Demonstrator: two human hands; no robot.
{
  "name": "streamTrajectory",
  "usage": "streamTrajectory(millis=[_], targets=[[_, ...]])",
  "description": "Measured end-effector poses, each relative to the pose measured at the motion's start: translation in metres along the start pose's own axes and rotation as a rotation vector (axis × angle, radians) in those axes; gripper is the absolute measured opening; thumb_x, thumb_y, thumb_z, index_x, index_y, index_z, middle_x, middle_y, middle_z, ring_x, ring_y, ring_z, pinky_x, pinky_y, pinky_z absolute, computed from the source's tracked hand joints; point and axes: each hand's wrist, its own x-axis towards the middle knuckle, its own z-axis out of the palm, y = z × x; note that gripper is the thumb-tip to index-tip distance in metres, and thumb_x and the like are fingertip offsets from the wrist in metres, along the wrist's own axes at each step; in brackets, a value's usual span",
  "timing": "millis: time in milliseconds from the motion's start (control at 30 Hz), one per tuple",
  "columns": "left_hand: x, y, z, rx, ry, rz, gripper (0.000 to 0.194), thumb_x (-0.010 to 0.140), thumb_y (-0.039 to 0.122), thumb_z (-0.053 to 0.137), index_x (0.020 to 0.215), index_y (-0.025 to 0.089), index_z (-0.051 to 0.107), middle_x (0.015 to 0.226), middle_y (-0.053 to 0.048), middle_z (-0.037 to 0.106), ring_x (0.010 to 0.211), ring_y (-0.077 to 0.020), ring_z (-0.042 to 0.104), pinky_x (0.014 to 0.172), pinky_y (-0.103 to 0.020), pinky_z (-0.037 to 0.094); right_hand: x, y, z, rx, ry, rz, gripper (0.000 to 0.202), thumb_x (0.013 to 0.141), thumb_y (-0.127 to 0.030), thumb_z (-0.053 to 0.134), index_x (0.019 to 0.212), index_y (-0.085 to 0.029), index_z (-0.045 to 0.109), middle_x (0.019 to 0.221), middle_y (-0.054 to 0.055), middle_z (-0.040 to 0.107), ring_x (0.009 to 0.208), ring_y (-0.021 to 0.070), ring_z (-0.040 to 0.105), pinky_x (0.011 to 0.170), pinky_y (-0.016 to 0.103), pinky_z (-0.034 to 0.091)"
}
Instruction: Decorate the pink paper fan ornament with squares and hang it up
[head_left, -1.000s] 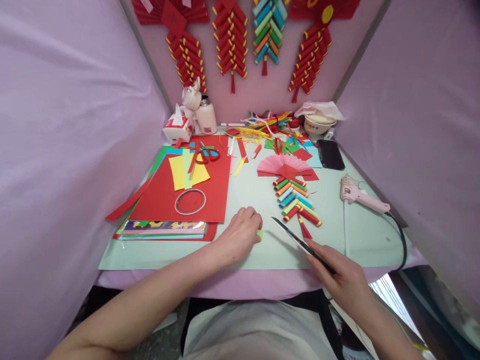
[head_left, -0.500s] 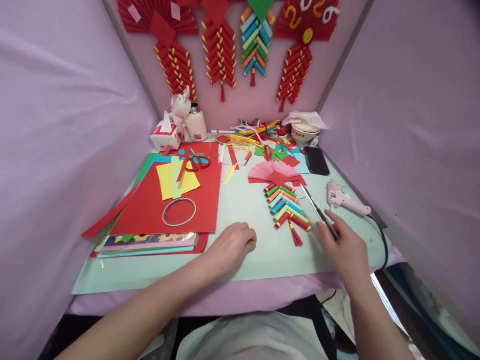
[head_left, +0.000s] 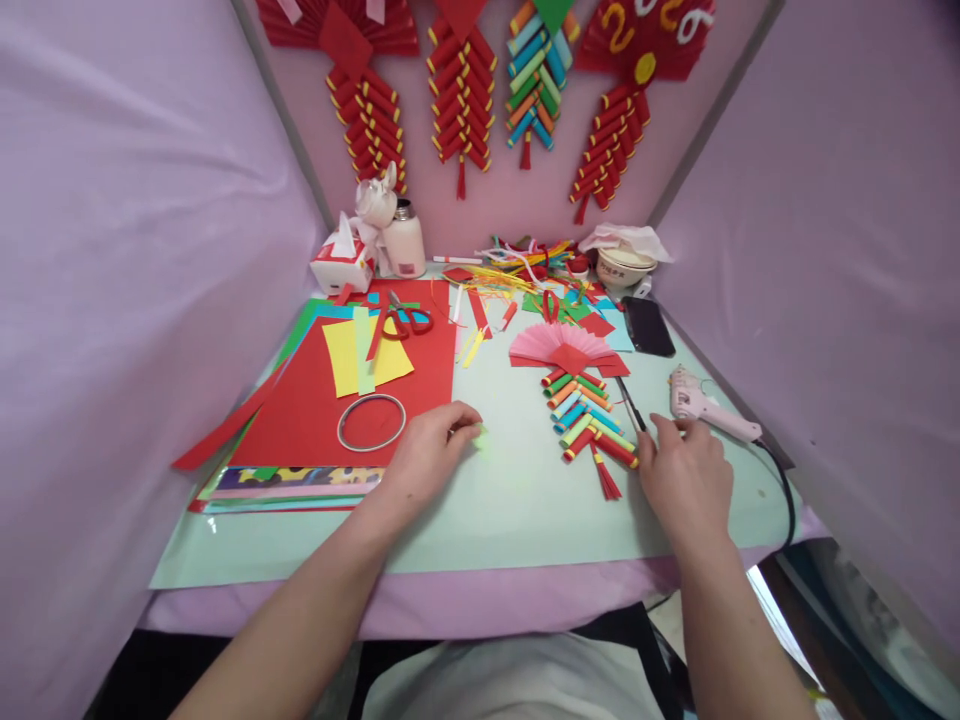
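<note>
Hands apart, on either side of the craft [head_left: 589, 415], which lies on the table [head_left: 499, 520]. Left hand [head_left: 426, 455], left of craft: thumb and finger pinched on green scrap [head_left: 482, 437]. Scrap looks very light, thin, bendy, easy to crease; best held at an edge. Right hand [head_left: 686, 475], just right of craft: fingers at near end of black tool [head_left: 632, 405]; can't tell if gripping. Tool looks slim, stiff, light, maybe slick; hold by near end, off the tip. Craft looks light, paper rolls crushable, pleats soft; support from beneath. Glue gun [head_left: 709, 405] right of craft, scissors [head_left: 409, 318] left and beyond.
</note>
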Motion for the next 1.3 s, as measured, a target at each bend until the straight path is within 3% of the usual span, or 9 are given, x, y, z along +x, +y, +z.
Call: streamTrajectory(millis=[67,133,200,267,433,600,833,1067,1300], targets=[[0.0,-0.001,-0.001,0.061,0.002,0.023,0.014,0.085,0.021,0.051,0.086,0.023,0.064,0.087,0.001,0.07,0.082,-0.0161,0.063,0.073,-0.026,0.044,-0.002,-0.008,-0.008,0.118,0.073,-0.06,0.036,0.094,-0.032,0.042,0.12,-0.014,0.059,0.113,0.019,0.056,0.098,0.0345,0.055,0.073,0.042,0.043],[0.0,-0.003,0.0,0.112,0.0,0.022,0.017,0.086,0.02,0.048,0.091,0.023,0.065,0.092,0.0,0.071,0.087,-0.0175,0.063,0.075,-0.027,0.044,-0.007,-0.024,-0.017,0.329,0.045,-0.228,0.03,0.093,-0.03,0.046,0.115,-0.015,0.06,0.108,0.014,0.059,0.097,0.0292,0.057,0.079,0.04,0.044],[0.0,-0.005,0.003,0.152,-0.023,0.008,0.021,0.086,0.02,0.047,0.099,0.023,0.064,0.095,-0.002,0.071,0.089,-0.0189,0.064,0.075,-0.028,0.044,-0.013,-0.047,-0.025,0.498,-0.102,-0.469,0.02,0.09,-0.025,0.052,0.106,-0.018,0.062,0.102,0.009,0.062,0.095,0.0238,0.059,0.082,0.035,0.045],[0.001,-0.006,0.007,0.2,-0.059,0.012,0.022,0.087,0.02,0.047,0.101,0.022,0.063,0.094,-0.002,0.071,0.088,-0.0201,0.063,0.075,-0.03,0.044,-0.02,-0.071,-0.029,0.493,-0.281,-0.616,0.017,0.087,-0.019,0.057,0.102,-0.02,0.064,0.099,0.007,0.064,0.094,0.0226,0.059,0.079,0.032,0.045],[0.001,-0.006,0.012,0.332,-0.097,0.109,0.019,0.086,0.015,0.046,0.085,0.02,0.064,0.085,-0.004,0.067,0.082,-0.0202,0.06,0.071,-0.03,0.043,-0.025,-0.098,-0.023,0.381,-0.432,-0.634,0.017,0.083,-0.01,0.056,0.094,-0.018,0.066,0.097,0.007,0.062,0.096,0.0222,0.057,0.077,0.03,0.043],[-0.001,-0.007,0.012,0.363,-0.089,0.157,0.016,0.088,0.015,0.048,0.088,0.019,0.064,0.085,-0.004,0.063,0.085,-0.02,0.057,0.073,-0.031,0.043,-0.023,-0.1,-0.019,0.356,-0.458,-0.643,0.012,0.084,-0.01,0.055,0.083,-0.019,0.063,0.092,0.005,0.061,0.092,0.0198,0.057,0.072,0.028,0.039],[-0.002,-0.014,0.013,0.364,-0.043,0.189,0.017,0.087,0.013,0.052,0.098,0.017,0.064,0.097,-0.006,0.062,0.094,-0.0215,0.054,0.08,-0.034,0.044,-0.026,-0.104,-0.022,0.252,-0.429,-0.624,0.013,0.085,-0.011,0.053,0.088,-0.02,0.061,0.086,0.003,0.062,0.08,0.0191,0.059,0.06,0.028,0.034],[-0.003,-0.011,0.01,0.37,-0.037,0.216,0.025,0.091,0.013,0.045,0.088,0.017,0.069,0.09,-0.006,0.062,0.088,-0.0205,0.052,0.078,-0.033,0.043,-0.043,-0.087,-0.021,0.451,-0.335,-0.628,0.013,0.092,-0.016,0.05,0.093,-0.019,0.063,0.094,0.005,0.061,0.087,0.0186,0.057,0.075,0.03,0.045],[-0.008,-0.009,0.006,0.441,-0.093,0.249,0.032,0.087,0.007,0.041,0.088,0.018,0.071,0.095,-0.008,0.06,0.089,-0.0215,0.048,0.078,-0.034,0.042,-0.069,-0.066,-0.017,0.544,-0.161,-0.809,0.019,0.088,-0.023,0.059,0.106,-0.018,0.063,0.108,0.01,0.061,0.101,0.0238,0.054,0.086,0.039,0.05]])
